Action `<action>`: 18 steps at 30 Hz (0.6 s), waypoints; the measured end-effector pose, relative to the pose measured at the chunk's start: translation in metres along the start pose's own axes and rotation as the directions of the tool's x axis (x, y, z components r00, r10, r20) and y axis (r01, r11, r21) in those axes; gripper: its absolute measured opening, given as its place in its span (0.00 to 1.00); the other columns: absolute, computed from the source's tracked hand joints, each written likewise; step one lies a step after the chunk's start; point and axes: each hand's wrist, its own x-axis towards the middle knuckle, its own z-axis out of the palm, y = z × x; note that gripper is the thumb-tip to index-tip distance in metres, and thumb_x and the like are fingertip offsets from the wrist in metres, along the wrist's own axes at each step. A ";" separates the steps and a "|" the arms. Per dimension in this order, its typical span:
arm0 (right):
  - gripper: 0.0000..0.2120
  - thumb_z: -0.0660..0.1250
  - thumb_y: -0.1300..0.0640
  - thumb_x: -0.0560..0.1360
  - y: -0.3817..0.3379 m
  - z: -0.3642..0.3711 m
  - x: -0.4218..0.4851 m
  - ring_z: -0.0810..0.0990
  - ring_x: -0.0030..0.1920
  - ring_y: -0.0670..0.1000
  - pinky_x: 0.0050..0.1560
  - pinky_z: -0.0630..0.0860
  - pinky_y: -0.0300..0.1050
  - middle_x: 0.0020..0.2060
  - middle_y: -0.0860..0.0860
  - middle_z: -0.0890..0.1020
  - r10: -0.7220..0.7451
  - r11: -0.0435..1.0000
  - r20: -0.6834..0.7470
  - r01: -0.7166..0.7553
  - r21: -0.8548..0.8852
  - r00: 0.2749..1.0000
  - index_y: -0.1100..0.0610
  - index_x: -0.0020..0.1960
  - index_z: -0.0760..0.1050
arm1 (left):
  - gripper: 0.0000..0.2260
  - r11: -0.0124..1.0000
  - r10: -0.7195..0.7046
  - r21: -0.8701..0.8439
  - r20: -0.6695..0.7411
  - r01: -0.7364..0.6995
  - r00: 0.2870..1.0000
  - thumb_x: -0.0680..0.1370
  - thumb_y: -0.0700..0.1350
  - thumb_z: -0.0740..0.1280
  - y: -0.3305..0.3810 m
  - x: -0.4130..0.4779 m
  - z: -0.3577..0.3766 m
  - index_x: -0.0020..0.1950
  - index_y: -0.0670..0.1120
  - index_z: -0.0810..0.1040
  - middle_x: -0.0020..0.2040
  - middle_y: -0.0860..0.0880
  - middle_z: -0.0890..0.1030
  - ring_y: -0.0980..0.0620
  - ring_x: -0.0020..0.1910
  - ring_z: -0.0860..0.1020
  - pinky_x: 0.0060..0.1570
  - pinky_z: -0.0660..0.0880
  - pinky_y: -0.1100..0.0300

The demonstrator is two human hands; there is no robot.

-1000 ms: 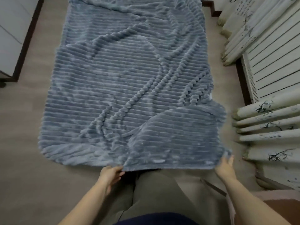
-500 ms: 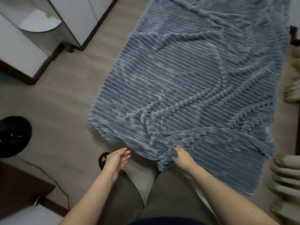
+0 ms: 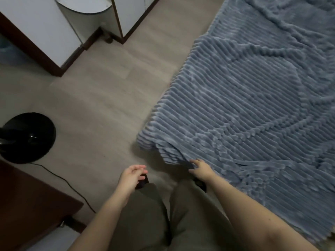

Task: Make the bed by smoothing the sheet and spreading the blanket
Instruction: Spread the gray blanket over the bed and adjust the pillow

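Observation:
A blue-grey ribbed plush blanket (image 3: 253, 109) lies spread over the bed, filling the right side of the view, with raised wrinkles curving across it. Its near-left corner (image 3: 150, 140) hangs toward the floor. My right hand (image 3: 200, 169) rests its spread fingertips on the blanket's near edge, just right of that corner. My left hand (image 3: 131, 178) hovers over the floor to the left of the blanket, fingers loosely apart and holding nothing. The sheet is hidden under the blanket.
A black round fan base (image 3: 27, 137) stands on the floor at left, with a cable (image 3: 72, 187) running from it. Dark wooden furniture (image 3: 27, 205) fills the lower left. White cabinets with dark plinths (image 3: 45, 33) line the upper left.
The view has swung left, toward the blanket's near-left corner. My right hand slid left along the near edge toward that corner. My left hand let go of the edge and hangs free.

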 end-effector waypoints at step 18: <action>0.16 0.60 0.58 0.79 -0.117 -0.006 0.150 0.73 0.64 0.58 0.63 0.71 0.51 0.65 0.57 0.73 0.162 0.970 0.302 -0.209 0.127 0.939 0.60 0.66 0.72 | 0.10 0.952 -0.030 0.306 0.133 -0.012 0.991 0.81 0.34 0.58 0.159 0.168 -0.086 0.58 0.34 0.75 0.40 0.46 0.80 0.55 0.30 0.78 0.29 0.68 0.66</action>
